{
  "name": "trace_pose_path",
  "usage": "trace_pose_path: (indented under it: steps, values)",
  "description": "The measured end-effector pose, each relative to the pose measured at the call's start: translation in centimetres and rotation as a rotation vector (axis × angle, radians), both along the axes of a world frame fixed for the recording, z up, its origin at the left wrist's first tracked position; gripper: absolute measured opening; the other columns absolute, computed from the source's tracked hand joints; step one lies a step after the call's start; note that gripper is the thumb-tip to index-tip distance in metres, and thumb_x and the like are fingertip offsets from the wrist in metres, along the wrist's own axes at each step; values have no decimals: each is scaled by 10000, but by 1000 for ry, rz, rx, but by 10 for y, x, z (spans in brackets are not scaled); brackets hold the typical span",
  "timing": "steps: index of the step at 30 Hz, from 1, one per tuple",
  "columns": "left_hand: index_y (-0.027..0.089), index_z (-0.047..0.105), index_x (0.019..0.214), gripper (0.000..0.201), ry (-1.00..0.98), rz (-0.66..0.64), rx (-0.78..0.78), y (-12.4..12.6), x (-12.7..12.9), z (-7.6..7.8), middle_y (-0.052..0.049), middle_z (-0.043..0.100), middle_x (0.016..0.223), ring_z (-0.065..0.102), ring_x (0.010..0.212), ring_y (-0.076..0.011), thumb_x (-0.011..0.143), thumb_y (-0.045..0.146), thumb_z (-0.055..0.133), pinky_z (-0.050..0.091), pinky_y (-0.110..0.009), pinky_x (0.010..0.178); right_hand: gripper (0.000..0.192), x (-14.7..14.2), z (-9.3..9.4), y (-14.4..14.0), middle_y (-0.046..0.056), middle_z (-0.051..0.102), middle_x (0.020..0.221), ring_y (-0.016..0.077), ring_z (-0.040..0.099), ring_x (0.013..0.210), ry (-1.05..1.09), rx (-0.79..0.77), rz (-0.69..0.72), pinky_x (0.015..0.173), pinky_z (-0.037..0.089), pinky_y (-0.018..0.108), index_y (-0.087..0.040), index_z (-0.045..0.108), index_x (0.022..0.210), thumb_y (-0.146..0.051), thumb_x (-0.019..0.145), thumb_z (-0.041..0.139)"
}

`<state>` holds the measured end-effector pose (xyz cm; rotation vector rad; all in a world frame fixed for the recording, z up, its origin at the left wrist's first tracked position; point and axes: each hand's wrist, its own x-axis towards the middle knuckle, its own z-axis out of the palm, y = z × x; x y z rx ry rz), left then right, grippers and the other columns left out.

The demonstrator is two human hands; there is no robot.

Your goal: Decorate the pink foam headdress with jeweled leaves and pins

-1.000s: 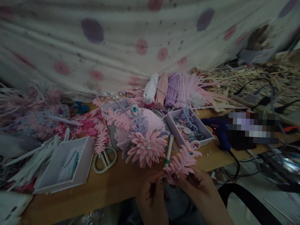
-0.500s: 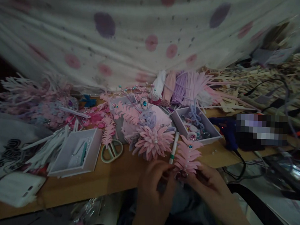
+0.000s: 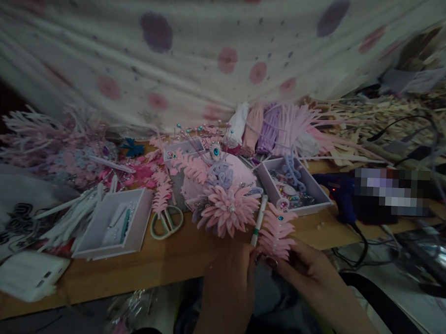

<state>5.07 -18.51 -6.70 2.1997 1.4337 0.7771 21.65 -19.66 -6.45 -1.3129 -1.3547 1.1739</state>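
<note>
Both hands meet at the front edge of the wooden table [image 3: 159, 270]. My left hand [image 3: 231, 273] and my right hand [image 3: 303, 266] pinch the lower end of a pink foam leaf [image 3: 277, 231] set with small gems, which stands up between them. Just behind it lie a white pen with a green band [image 3: 259, 222] and a large pink foam flower [image 3: 228, 209] on a pink decorated headpiece [image 3: 215, 179].
A white box of gems [image 3: 294, 187] sits right of the flower, a blue glue gun [image 3: 340, 196] beyond it. Green scissors [image 3: 167, 221] and a second white box [image 3: 113, 224] lie to the left. Foam cut-outs pile along the dotted cloth [image 3: 198, 52] behind.
The view has shifted, so the table items sit further right and lower in frame. My hands have stayed on the pink leaf, with the left hand closing in over its base.
</note>
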Motion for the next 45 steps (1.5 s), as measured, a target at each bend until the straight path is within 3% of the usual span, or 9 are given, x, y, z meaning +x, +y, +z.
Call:
trace_pose_path:
  steps: [4,9,13,19,24,28,32,40,45]
  values:
    - [171,649,914,247,0,-34,-33,-1,-4,3,-66,726,815,700,745,-229,955,189,406,462,-326,645,174,0,3,3,19,663,800,193,604,747,-61,-15,15,669,471,251,-205,659,818,-376,848,666]
    - [196,661,921,195,-135,-61,-120,0,-9,6,-37,730,846,685,780,-195,937,199,466,448,-296,677,348,4,0,2,22,689,959,168,643,826,223,-169,63,744,502,242,-222,590,1092,-303,797,755]
    - [211,693,845,171,-263,-59,-245,2,-9,9,-25,739,813,678,760,-182,897,201,530,458,-276,681,338,8,0,0,17,696,906,159,652,811,311,-219,104,718,502,230,-214,580,1029,-268,770,790]
    - [220,725,781,136,-546,53,-419,1,-7,2,-26,726,766,650,751,-182,844,256,610,478,-258,690,328,8,6,4,26,687,778,163,646,695,381,-201,127,639,528,239,-199,605,909,-356,733,833]
    - [193,723,767,184,-754,108,-420,-4,3,-7,-37,676,735,619,707,-162,859,304,607,477,-236,651,364,6,-1,6,38,696,802,171,669,715,439,-203,88,662,559,248,-188,628,927,-348,700,865]
    - [183,697,739,233,-977,265,-500,-12,16,-5,-15,635,695,580,646,-130,843,384,641,464,-201,596,359,4,-11,5,27,700,834,145,658,702,486,-178,128,651,541,215,-202,623,984,-290,725,855]
    - [180,674,706,298,-1116,286,-583,-15,21,0,8,623,645,558,591,-106,803,461,686,452,-183,563,381,0,-12,3,28,702,820,160,668,709,462,-189,120,650,538,222,-196,620,978,-334,717,860]
    - [183,680,757,277,-841,142,-510,-4,2,-12,-20,648,731,591,700,-148,864,430,613,460,-223,646,385,-2,-10,7,43,707,820,176,670,704,427,-167,113,680,562,260,-194,644,1007,-365,728,847]
    - [191,726,815,325,-812,240,-485,-4,-3,-1,-23,670,739,591,709,-150,890,462,563,444,-227,662,301,-3,-5,7,34,719,854,158,675,722,458,-143,103,714,562,248,-201,672,981,-332,759,829]
